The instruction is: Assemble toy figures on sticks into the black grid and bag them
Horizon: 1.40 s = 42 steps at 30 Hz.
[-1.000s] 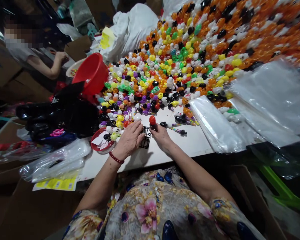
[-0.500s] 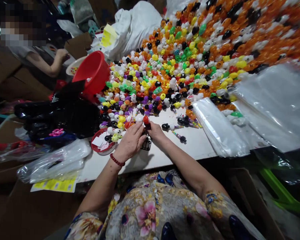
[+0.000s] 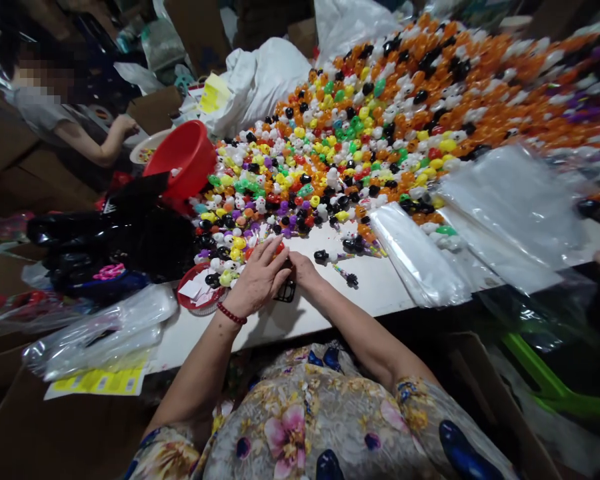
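Observation:
My left hand [image 3: 259, 277], with a red bead bracelet [image 3: 231, 313] at its wrist, reaches over a small black gridded rack [image 3: 285, 291] on the white table. Its fingers are stretched out and slightly apart. Close beside it, my right hand [image 3: 305, 272] has its fingers curled in at the rack's right side. What those fingers hold is hidden. A bit of something red [image 3: 280, 249] shows past my left fingertips. Right of my hands lie slim sticks with black figure tops, one of them a black-topped stick [image 3: 330, 256].
A large heap of small colourful plastic figures [image 3: 350, 147] covers the table's far side. Clear plastic bags [image 3: 420, 257] lie right. Left are a red basket with paper slips [image 3: 200, 293], a black bag [image 3: 145, 243] and a red tub [image 3: 187, 157]. Another person [image 3: 75, 127] sits far left.
My view has shifted slightly. The red-topped piece that stood between my hands is now mostly covered, and my hands are closer together. Another person's hand shows at the right edge.

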Available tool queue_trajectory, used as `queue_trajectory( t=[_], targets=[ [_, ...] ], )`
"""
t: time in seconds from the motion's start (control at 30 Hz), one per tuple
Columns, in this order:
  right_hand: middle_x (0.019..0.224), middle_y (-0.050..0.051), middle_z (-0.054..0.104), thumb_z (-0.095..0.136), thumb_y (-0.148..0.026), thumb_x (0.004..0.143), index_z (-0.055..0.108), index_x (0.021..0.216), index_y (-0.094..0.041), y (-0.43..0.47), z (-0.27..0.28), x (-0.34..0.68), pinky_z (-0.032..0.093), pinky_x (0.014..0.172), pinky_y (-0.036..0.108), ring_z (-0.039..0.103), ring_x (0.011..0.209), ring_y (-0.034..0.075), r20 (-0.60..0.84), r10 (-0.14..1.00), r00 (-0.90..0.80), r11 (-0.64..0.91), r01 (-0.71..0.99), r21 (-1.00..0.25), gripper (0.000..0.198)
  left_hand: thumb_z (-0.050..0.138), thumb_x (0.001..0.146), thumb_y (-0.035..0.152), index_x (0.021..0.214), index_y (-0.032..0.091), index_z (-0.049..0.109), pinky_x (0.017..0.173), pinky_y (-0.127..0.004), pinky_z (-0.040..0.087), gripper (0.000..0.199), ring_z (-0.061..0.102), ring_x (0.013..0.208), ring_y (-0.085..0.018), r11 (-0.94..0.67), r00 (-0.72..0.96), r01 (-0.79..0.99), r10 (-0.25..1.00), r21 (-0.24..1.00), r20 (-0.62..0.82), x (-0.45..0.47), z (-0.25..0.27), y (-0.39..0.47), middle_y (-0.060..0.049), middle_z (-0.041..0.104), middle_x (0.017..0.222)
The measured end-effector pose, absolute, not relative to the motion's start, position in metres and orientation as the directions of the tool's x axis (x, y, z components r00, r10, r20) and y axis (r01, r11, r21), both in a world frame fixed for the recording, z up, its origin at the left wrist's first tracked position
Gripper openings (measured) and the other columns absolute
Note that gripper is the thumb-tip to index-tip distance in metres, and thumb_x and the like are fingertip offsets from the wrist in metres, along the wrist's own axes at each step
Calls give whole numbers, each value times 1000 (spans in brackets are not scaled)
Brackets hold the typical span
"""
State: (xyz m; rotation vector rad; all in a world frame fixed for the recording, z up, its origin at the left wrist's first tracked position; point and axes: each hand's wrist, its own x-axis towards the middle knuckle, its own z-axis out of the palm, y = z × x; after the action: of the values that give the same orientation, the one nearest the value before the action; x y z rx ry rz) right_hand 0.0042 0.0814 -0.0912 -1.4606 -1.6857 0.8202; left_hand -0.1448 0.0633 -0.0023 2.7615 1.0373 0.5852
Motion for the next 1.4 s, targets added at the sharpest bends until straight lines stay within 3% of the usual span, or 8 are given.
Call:
queue_trajectory(
  t=[0.17, 0.33, 0.5, 0.6, 0.67, 0.97, 1.1, 1.4],
  targets=[
    [122, 12, 65, 49, -13, 91, 68, 110, -18, 30, -93, 43, 47, 98, 40, 57, 110, 25, 371, 925, -79, 309, 723, -618, 28, 43, 99, 37, 126, 16, 60, 118, -60, 27, 38, 35, 145, -33, -772, 751, 629, 635, 96, 183, -130, 5, 72, -15, 53, 145],
    [113, 14, 66, 48, -16, 93, 72, 99, -19, -10, -101, 118, 47, 90, 44, 54, 103, 28, 450, 892, 45, 159, 901, -404, 25, 39, 101, 37, 119, 11, 61, 115, -56, 36, 39, 41, 141, -33, -716, 700, 699, 684, 1, 206, -129, 8, 70, -20, 54, 142],
    [93, 11, 62, 49, -16, 93, 73, 95, -19, 10, -93, 138, 44, 82, 39, 50, 89, 26, 368, 929, 40, 74, 953, -292, 24, 44, 100, 34, 131, 10, 52, 114, -54, 40, 40, 40, 142, -31, -851, 768, 525, 490, 34, 412, -128, 8, 26, -21, 52, 143],
    [95, 14, 60, 50, -11, 90, 72, 88, -15, 35, -81, 127, 41, 79, 36, 49, 90, 26, 214, 977, -5, 42, 984, -172, 22, 46, 99, 32, 125, 11, 55, 102, -43, 53, 35, 59, 123, -26, -934, 851, 350, 349, 73, 392, -128, -5, -11, -18, 65, 125],
    [96, 16, 60, 51, -6, 86, 71, 85, -13, 46, -74, 120, 40, 77, 35, 49, 91, 26, 135, 991, -10, 27, 992, -122, 22, 44, 100, 31, 114, 13, 59, 90, -37, 59, 27, 67, 106, -22, -932, 867, 348, 362, 105, 341, -131, -25, -29, -14, 70, 111],
    [88, 9, 63, 51, -13, 90, 61, 90, -17, 17, -70, 90, 38, 67, 27, 56, 80, 20, 296, 953, -68, 137, 966, -219, 10, 44, 97, 22, 133, 15, 49, 97, -48, 55, 37, 61, 117, -29, -689, 600, 713, 695, 129, 397, -166, -115, -35, -18, 64, 126],
    [82, 6, 63, 50, -16, 91, 58, 90, -20, -7, -81, 74, 38, 63, 26, 57, 75, 19, 312, 943, -114, 201, 944, -262, 9, 45, 97, 25, 138, 17, 48, 100, -50, 53, 41, 58, 122, -30, -658, 566, 724, 739, 208, 365, -164, -124, -32, -17, 63, 127],
    [87, 5, 61, 50, -11, 86, 60, 93, -21, -18, -99, 56, 46, 67, 29, 59, 77, 19, 278, 954, -111, 220, 890, -400, 16, 42, 99, 29, 135, 9, 48, 107, -49, 48, 43, 55, 125, -30, -633, 563, 745, 766, 211, 311, -148, -121, -21, -21, 59, 134]
  ],
)
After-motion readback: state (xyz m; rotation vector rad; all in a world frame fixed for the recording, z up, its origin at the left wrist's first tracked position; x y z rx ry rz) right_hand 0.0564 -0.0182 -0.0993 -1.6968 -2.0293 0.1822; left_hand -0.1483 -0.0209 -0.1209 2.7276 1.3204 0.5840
